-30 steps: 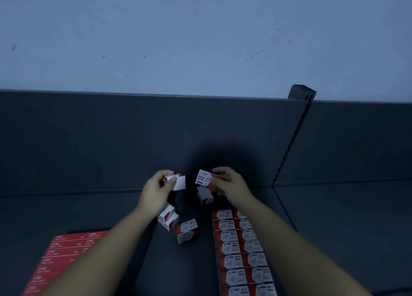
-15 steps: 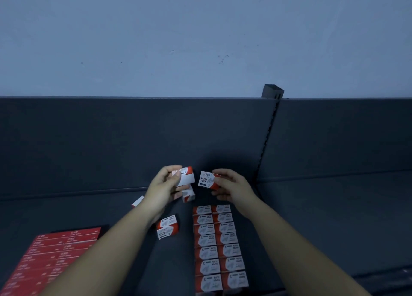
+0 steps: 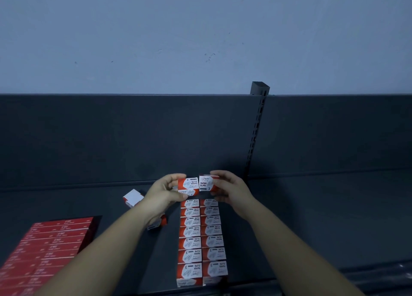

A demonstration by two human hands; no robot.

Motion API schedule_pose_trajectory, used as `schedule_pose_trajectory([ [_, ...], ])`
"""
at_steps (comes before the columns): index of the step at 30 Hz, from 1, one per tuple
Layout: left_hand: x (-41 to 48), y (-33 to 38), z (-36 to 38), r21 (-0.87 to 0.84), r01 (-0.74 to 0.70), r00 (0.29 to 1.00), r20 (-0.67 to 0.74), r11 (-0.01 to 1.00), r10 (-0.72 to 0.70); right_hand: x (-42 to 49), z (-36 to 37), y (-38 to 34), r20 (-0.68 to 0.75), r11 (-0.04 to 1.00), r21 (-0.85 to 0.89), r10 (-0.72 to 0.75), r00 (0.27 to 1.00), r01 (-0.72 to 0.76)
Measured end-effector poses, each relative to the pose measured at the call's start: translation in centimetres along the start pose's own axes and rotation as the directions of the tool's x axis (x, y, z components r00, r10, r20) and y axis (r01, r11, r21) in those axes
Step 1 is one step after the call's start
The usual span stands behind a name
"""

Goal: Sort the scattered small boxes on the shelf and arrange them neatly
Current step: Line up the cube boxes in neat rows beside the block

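Note:
Two tidy columns of red-and-white paper clip boxes (image 3: 200,235) run down the dark shelf (image 3: 312,217) toward its front edge. Just above their far end, my left hand (image 3: 163,192) pinches one small box (image 3: 188,183), with another box (image 3: 189,192) right beneath it. My right hand (image 3: 227,188) pinches a second box (image 3: 206,183), its label facing me, side by side with the left one. Loose boxes lie to the left: a white-faced one (image 3: 133,197) and one (image 3: 158,223) partly hidden under my left wrist.
A block of flat red boxes (image 3: 44,246) fills the shelf's left front corner. A slotted upright post (image 3: 256,135) splits the dark back panel. Bare shelf stretches to the right of the columns.
Both hands brought their boxes together until they sit side by side above the far end of the columns. The camera view shifted, so the columns appear further left.

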State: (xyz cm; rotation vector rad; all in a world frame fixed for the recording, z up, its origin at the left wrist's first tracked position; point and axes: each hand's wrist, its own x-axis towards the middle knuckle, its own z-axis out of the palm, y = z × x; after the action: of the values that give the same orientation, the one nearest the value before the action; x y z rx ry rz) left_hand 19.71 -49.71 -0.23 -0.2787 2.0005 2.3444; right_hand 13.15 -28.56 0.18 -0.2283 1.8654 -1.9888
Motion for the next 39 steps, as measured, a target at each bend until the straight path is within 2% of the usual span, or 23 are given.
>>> schedule_pose_trajectory([
  [9, -1.7, 0.6, 1.6, -0.21, -0.007, 0.999, 0.046, 0.978, 0.017, -0.7, -0.7, 0.3, 0.03, 1.0, 0.028, -0.005, 1.0, 0.004],
  [14, -2.0, 0.8, 1.7, -0.29, 0.0, 0.998, -0.056, 0.957, -0.017, -1.1, -0.8, 0.2, 0.066, 1.0, 0.023, -0.011, 0.998, 0.01],
  [18, -2.0, 1.0, 1.8, -0.227, 0.026, 0.995, -0.084, 0.974, -0.046, -1.2, -1.1, 0.0, 0.075, 1.0, 0.001, -0.022, 0.997, 0.022],
  [26, -1.6, 1.5, 2.2, -0.193, 0.12, 0.99, -0.045, 0.974, -0.131, -1.1, -1.5, -0.3, 0.049, 0.999, 0.027, -0.03, 0.998, 0.029],
  [29, -1.3, 1.3, 2.5, -0.202, 0.093, 0.992, -0.06, 0.975, -0.107, -1.1, -1.5, -0.4, 0.014, 0.996, 0.08, -0.033, 0.999, 0.032],
  [32, -1.1, 1.1, 2.5, -0.109, 0.073, 0.994, -0.074, 0.991, -0.082, -0.9, -1.6, -0.4, -0.012, 0.992, 0.125, -0.022, 1.0, 0.023],
  [39, -1.0, 1.1, 2.2, 0.066, 0.059, 0.998, 0.004, 0.996, -0.059, -0.8, -1.4, -0.1, 0.045, 1.0, 0.0, -0.003, 0.999, 0.003],
])
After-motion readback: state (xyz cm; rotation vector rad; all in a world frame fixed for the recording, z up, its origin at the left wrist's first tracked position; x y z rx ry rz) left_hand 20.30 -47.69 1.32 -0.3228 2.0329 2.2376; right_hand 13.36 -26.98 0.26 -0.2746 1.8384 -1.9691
